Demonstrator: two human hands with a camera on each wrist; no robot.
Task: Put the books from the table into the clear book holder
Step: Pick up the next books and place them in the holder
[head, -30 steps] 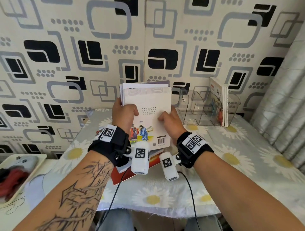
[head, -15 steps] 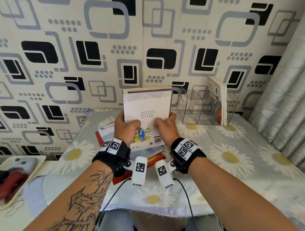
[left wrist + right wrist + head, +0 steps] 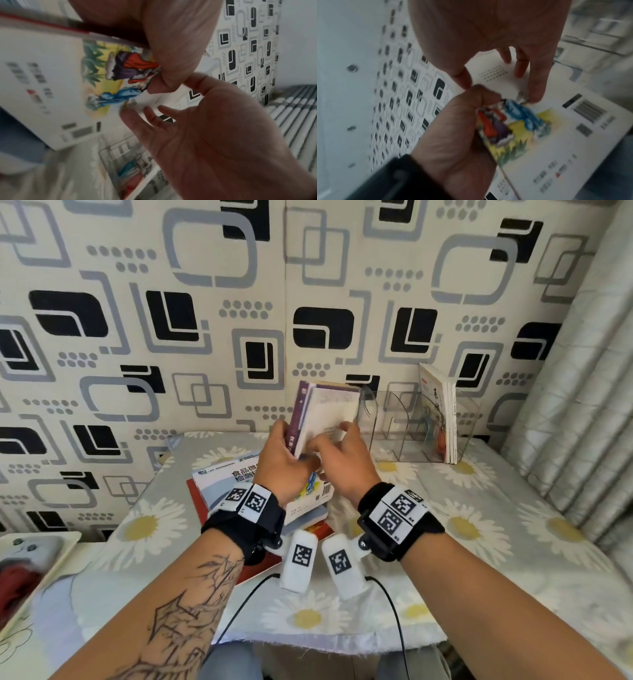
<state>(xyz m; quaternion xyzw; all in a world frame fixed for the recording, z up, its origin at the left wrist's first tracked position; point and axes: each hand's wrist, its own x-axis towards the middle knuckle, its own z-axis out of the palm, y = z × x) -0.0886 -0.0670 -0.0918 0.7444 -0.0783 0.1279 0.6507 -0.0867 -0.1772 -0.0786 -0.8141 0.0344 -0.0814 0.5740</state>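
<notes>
1. Stack of books [image 3: 236,484], nearest item, flat on the desk [image 3: 479,559] in front of the clear book holder [image 3: 404,426] and to its left; these are not yet filed.
2. Left hand [image 3: 279,460], above the stack: our grip is clenched on a small bundle of books [image 3: 325,419], thumb on the white back cover, fingers behind the purple spine, bundle near upright and lifted off the desk.
3. Right hand [image 3: 342,460], just beside the left hand: fingers rest fairly straight on the white cover, steadying rather than clasping.
4. Clear book holder, beyond the bundle by the wall: its nearest divider stands just beside the bundle's top edge. Filed books [image 3: 438,412] stand in its far right slot; the other slots look free.
5. Handling note: we judge it best to square the bundle's edges, keep it upright, and lower it spine-down between two dividers, right hand guiding.
6. View note: the left wrist view shows the thumb [image 3: 159,83] pinching the illustrated cover; the head view alone shows the holder's slots and the stack.
</notes>
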